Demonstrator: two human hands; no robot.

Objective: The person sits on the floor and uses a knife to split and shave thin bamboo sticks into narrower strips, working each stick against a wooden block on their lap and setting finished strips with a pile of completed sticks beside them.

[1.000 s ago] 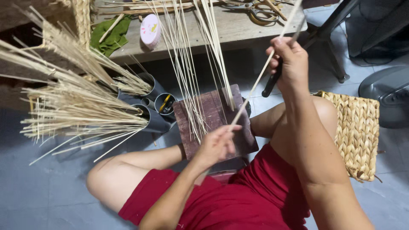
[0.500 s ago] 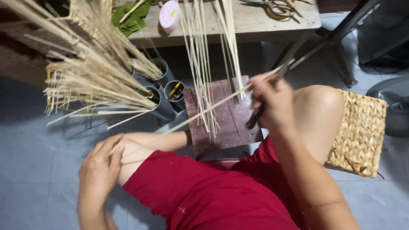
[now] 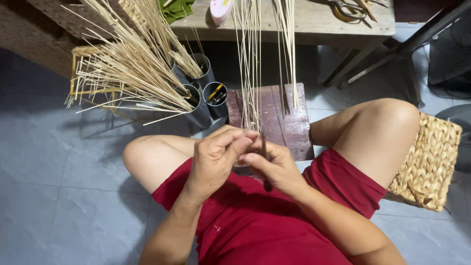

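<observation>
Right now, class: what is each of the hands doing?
Left hand: fingers curled shut, pinching the thin strips at their lower end.
Right hand: closed, gripping a dark tool handle.

Both hands meet in front of the body, over the lap. The left hand (image 3: 216, 157) comes in from the lower left with its forearm angled upward, back of the hand facing the camera, fingers curled and its fingertips (image 3: 248, 140) pressed together toward the other hand. The right hand (image 3: 274, 164) reaches in from the lower right, wrist bent, its thumb and fingers pinched close against the left fingertips. The two hands touch. Both knees are bent and spread apart, bare thighs to either side.
</observation>
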